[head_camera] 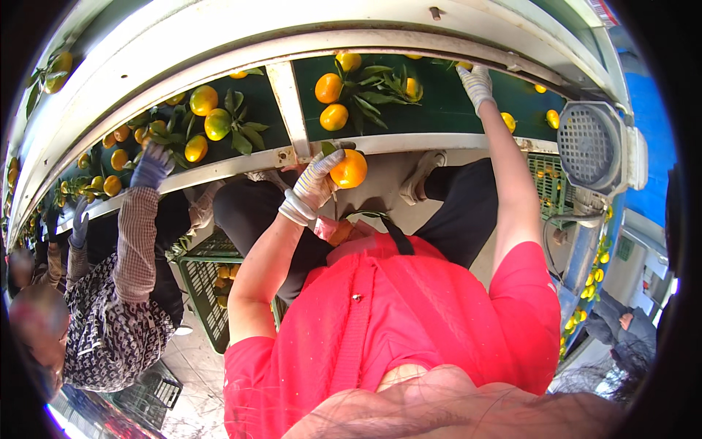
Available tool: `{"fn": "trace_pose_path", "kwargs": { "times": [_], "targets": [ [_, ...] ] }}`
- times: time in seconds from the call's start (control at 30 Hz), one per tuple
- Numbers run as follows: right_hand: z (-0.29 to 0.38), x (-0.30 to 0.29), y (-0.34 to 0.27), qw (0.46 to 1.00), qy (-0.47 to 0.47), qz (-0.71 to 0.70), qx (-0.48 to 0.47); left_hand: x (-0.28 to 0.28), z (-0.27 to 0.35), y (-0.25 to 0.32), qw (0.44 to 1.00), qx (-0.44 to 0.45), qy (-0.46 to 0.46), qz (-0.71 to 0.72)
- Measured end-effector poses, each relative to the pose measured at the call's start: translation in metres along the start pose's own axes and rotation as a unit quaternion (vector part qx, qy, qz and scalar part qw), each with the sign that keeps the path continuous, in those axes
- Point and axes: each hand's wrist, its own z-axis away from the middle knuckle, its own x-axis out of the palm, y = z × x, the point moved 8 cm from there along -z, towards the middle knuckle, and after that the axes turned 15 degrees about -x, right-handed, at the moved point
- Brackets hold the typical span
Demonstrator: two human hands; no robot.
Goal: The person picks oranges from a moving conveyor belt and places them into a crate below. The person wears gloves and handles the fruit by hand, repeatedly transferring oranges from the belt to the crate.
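Observation:
My left hand (315, 184), in a striped knit glove, holds an orange mandarin (349, 169) just on my side of the conveyor's near rail. A green leaf (328, 148) shows beside its fingertips. My gloved right hand (476, 86) reaches over the dark green conveyor belt (447, 112) to a mandarin (465, 65) at the far side. Its fingertips meet that fruit, but whether they grip it is hidden. Between my hands, a leafy cluster with several mandarins (334, 117) lies on the belt. More yellow-green mandarins (218, 124) with leaves lie farther left.
A white crossbar (289, 104) spans the belt between white metal rails. At right stands a grey slotted housing (589, 144). A co-worker's gloved hand (152, 167) reaches onto the belt at left. Green crates (205, 296) (550, 184) holding fruit sit below the conveyor.

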Motion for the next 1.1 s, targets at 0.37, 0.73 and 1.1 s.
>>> {"fn": "trace_pose_path", "kwargs": {
  "times": [0.37, 0.73, 1.1],
  "targets": [
    [0.01, 0.078, -0.032, 0.68, -0.115, -0.699, 0.188, 0.01, 0.004, 0.006, 1.0, 0.014, 0.014, -0.006],
    [0.109, 0.049, -0.111, 0.601, -0.295, -0.737, 0.095, -0.007, -0.014, -0.006, 0.999, -0.026, -0.014, -0.028],
    [0.18, -0.012, -0.243, 0.679, -0.339, -0.607, -0.237, 0.092, 0.024, -0.012, 0.887, 0.208, -0.037, -0.41]
  ]
}}
